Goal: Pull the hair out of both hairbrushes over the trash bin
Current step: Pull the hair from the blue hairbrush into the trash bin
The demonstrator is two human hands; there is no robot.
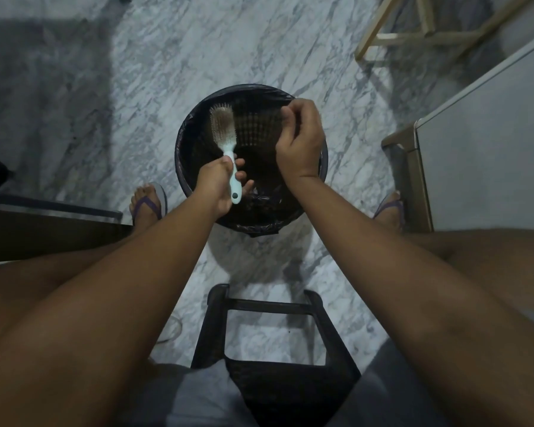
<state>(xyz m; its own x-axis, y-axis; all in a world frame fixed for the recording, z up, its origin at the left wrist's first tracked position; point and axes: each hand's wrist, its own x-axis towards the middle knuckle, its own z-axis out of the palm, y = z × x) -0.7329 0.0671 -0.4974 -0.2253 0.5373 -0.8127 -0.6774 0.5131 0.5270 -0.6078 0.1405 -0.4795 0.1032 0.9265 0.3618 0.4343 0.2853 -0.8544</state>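
Head view: one moment seen from above, over a person's two forearms and knees.
Hairbrush (224, 131): pale mint, held over the mouth of the bin, bristles facing up, a mat of light hair caught among them.
Left hand (219, 184): fingers wrapped around the brush handle, thumb along its top; the handle's end sticks out below the palm.
Right hand (301, 137): over the right side of the bin, apart from the brush, fingers curled inward with the tips pinched together; whether any hair is between them cannot be told.
Trash bin (187, 140): round, dark, lined with a black bag, standing on the floor between the feet.
Floor (167, 57): grey-veined marble.
Stool (269, 334): dark, under the person, nearest the camera.
Feet: in purple flip-flops, either side of the bin.
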